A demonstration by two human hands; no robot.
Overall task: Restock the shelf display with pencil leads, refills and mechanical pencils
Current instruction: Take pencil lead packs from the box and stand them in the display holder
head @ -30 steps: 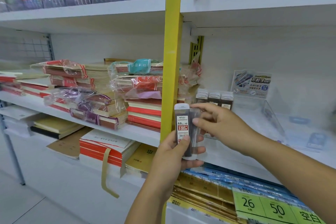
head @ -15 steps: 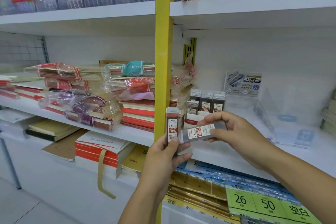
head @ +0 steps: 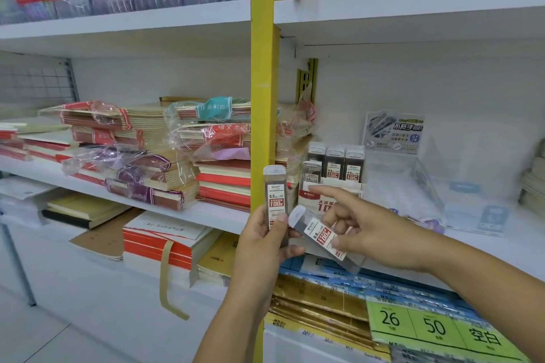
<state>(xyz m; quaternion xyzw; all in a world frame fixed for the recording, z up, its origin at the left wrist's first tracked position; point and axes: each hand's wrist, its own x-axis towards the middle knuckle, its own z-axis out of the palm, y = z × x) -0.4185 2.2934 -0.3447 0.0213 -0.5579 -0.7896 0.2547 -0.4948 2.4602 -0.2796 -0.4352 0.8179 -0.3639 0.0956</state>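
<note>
My left hand (head: 265, 247) grips an upright pencil lead case (head: 275, 194) with a white cap and a red 100 label, in front of the yellow shelf post. My right hand (head: 368, 230) pinches a second lead case (head: 321, 237), tilted with its cap up-left, just right of the first. On the white shelf behind stands a red-and-white display box (head: 309, 196) with several lead cases (head: 334, 163) upright in it.
A clear acrylic stand (head: 413, 183) with a printed card sits right of the display box. Wrapped notebook stacks (head: 153, 156) fill the left bay. The yellow post (head: 264, 82) divides the bays. Packs with green price labels (head: 427, 324) lie on the shelf below.
My right hand has pulled one lead case away from the pair in my left hand and turned it from level to tilted downward. The view has shifted slightly left.
</note>
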